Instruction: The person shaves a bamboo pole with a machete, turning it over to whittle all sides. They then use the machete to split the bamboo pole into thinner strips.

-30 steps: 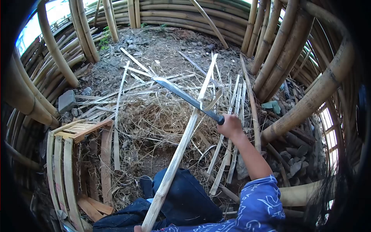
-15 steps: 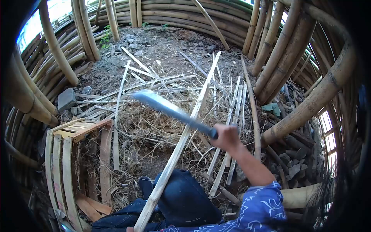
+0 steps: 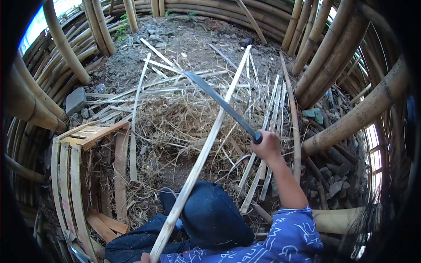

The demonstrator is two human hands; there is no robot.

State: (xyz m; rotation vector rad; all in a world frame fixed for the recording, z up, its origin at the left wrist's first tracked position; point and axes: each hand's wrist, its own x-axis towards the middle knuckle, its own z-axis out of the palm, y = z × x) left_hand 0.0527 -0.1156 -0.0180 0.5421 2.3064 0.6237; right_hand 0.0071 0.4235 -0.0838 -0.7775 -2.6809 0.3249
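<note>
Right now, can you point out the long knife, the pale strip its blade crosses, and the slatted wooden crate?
Long knife [image 3: 225, 105]: head view, middle of the blade.
Pale strip [image 3: 200, 158]: head view, about halfway along its length.
Slatted wooden crate [image 3: 79, 193]: head view, one side slat.

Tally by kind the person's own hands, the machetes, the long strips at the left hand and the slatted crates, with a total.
Hands: 2 (right hand; left hand, mostly cut off)
Machete: 1
Long strip at the left hand: 1
Slatted crate: 1
Total: 5
</note>
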